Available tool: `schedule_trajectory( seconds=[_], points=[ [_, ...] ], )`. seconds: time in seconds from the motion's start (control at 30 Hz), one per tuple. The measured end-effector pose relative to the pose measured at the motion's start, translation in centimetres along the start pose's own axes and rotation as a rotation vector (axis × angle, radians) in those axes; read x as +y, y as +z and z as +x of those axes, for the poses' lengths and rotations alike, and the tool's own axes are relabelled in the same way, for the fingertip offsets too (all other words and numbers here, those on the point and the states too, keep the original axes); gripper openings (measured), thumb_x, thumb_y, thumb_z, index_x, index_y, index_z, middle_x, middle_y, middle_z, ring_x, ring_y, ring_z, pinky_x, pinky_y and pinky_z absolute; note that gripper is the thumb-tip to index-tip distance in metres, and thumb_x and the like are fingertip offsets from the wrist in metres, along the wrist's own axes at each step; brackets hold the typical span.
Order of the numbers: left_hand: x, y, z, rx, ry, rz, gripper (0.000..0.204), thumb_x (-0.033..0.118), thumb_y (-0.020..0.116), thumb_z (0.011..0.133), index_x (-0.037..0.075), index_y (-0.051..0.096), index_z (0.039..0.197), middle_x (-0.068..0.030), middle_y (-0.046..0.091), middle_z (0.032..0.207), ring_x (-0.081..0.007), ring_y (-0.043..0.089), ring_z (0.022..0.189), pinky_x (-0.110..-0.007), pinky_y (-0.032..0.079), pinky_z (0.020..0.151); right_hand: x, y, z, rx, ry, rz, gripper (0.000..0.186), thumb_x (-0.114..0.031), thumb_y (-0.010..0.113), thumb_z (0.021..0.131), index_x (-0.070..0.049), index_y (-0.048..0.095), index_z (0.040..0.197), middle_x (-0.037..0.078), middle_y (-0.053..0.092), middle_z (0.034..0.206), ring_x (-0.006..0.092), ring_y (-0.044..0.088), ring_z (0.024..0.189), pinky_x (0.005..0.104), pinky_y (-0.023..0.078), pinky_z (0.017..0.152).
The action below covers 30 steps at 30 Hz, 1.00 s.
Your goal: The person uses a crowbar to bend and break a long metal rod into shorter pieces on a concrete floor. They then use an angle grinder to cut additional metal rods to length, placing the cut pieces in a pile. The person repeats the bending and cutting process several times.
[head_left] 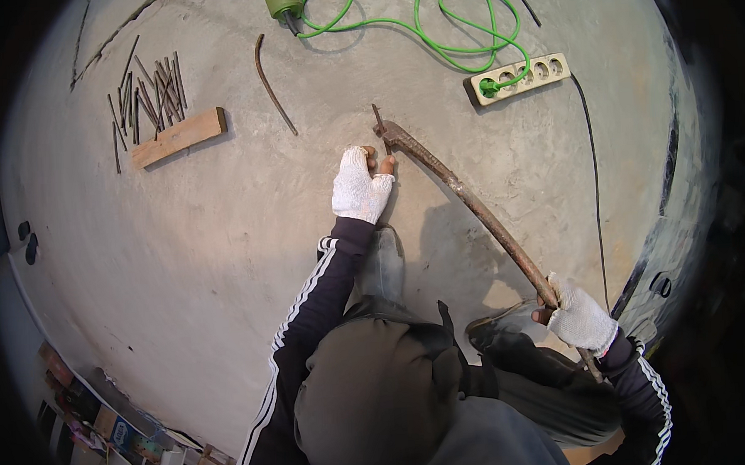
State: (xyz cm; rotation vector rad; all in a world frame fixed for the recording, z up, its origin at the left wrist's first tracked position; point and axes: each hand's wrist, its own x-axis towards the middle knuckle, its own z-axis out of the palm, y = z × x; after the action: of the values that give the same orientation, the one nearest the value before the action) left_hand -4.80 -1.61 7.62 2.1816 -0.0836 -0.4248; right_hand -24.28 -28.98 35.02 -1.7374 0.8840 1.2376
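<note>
Thin rod [377, 118] sits just ahead of the left hand [362, 187], against the hooked head of a rusty bar [481, 213]. Left hand: narrow, seemingly pinching the rod's near end. Right hand [581, 315]: wrapped round the bar's lower shaft. Progress: looks like mid-work on this one piece. Short rods [165, 93] lie by a wood block [181, 137] beyond the left hand, to its left; done or waiting, can't tell. Curved rod [272, 91] lies ahead of the left hand, maybe still pending. Labels: nothing legible near either hand.

No lettering is clearly readable; a blue package [121, 433] bears pale marks.
</note>
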Motion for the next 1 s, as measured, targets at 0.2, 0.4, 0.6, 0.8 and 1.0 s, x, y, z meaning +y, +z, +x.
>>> schedule_trajectory(
  seconds=[0.2,0.4,0.6,0.8,1.0],
  points=[
    [0.3,1.1,1.5,-0.081,0.033,0.061,0.029,0.034,0.072,0.095,0.006,0.064,0.09,-0.0236,0.067,0.085,-0.0446,0.068,0.086,-0.051,0.052,0.074,-1.6,0.9,-1.2,-0.019,0.098,0.13,0.038,0.01,0.058,0.086,0.0,0.056,0.122,0.009,0.073,0.095,0.0154,0.071,0.075,0.0297,0.055,0.067],
    [-0.6,0.9,1.9,-0.126,-0.025,-0.008,0.031,0.034,0.072,0.094,0.003,0.068,0.091,-0.0245,0.072,0.087,-0.0438,0.071,0.087,-0.05,0.054,0.075,-2.2,2.8,-2.1,0.063,0.105,0.177,0.03,-0.01,0.079,0.093,-0.01,0.051,0.103,-0.001,0.052,0.073,0.01,0.051,0.046,0.0293,0.039,0.04],
    [-1.3,0.5,3.0,-0.214,-0.114,-0.113,0.03,0.033,0.072,0.097,0.003,0.073,0.096,-0.018,0.076,0.086,-0.0336,0.073,0.079,-0.044,0.055,0.073,-1.5,3.3,-1.9,0.126,0.042,0.027,0.03,0.003,0.058,0.09,-0.002,0.055,0.12,0.008,0.073,0.085,0.0151,0.071,0.069,0.0313,0.05,0.052],
    [-1.5,-1.1,2.9,-0.321,-0.352,-0.53,0.022,0.025,0.071,0.103,0.003,0.075,0.105,-0.0033,0.074,0.081,-0.0103,0.066,0.07,-0.027,0.053,0.064,-0.8,3.8,-1.4,0.167,0.042,0.15,0.033,0.001,0.063,0.091,-0.001,0.055,0.123,0.01,0.073,0.087,0.0189,0.077,0.086,0.0312,0.056,0.066],
    [-2.9,-3.1,4.0,-0.16,-0.322,-0.23,0.025,0.027,0.075,0.1,0.002,0.074,0.103,-0.005,0.074,0.081,-0.0108,0.068,0.071,-0.028,0.054,0.066,-0.4,3.3,-0.2,0.242,-0.125,-0.14,0.035,-0.012,0.076,0.092,-0.001,0.056,0.117,0.02,0.064,0.079,0.0381,0.071,0.074,0.0432,0.053,0.065]
  ],
)
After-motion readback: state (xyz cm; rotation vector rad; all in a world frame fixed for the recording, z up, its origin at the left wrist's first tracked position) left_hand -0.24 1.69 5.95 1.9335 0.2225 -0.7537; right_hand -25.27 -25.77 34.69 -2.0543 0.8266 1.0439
